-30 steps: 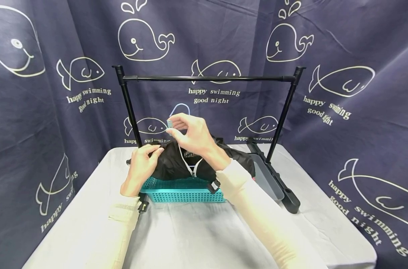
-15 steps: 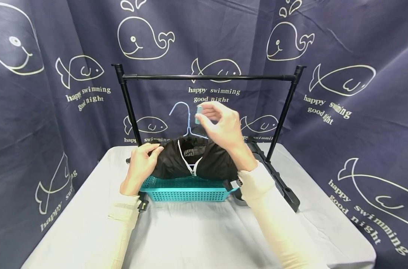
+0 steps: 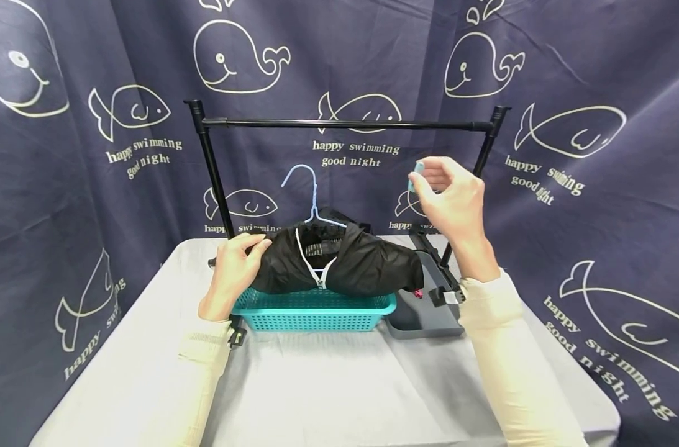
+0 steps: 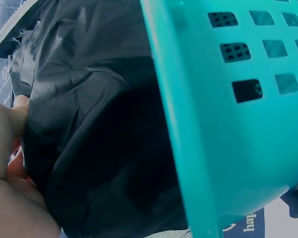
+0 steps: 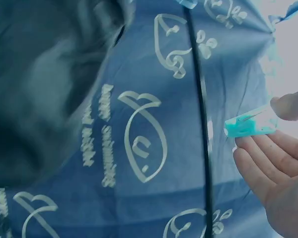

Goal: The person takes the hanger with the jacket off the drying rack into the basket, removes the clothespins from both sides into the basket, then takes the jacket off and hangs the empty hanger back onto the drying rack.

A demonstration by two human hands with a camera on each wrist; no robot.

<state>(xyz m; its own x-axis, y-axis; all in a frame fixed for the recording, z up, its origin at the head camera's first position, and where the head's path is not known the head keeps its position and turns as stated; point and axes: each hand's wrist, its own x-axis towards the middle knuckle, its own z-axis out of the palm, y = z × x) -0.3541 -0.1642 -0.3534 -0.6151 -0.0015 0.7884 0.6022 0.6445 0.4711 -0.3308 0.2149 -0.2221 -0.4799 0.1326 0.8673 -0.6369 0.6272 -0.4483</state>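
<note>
A black jacket (image 3: 373, 264) with a white zipper lies spread over a teal basket (image 3: 311, 321), its collar unzipped partway. A light-blue wire hanger (image 3: 315, 195) sits inside it, the hook standing up out of the neck. My left hand (image 3: 234, 270) pinches the jacket's left end between thumb and fingers; the black fabric (image 4: 94, 99) fills much of the left wrist view. Raised to the right of the jacket, my right hand (image 3: 456, 198) pinches a small light-blue clothespin (image 5: 251, 125) between thumb and fingertips, clear of the fabric.
A black garment rack (image 3: 345, 125) stands behind, its bar above the hanger. Right of the basket lies a grey tray (image 3: 425, 327) with a small red item (image 3: 418, 293) in it. A white cloth covers the table (image 3: 322, 385); a fish-printed curtain (image 3: 361, 62) hangs behind.
My right hand has moved right and slightly up with the clothespin, away from the hanger, which now shows fully. The left hand stays on the jacket.
</note>
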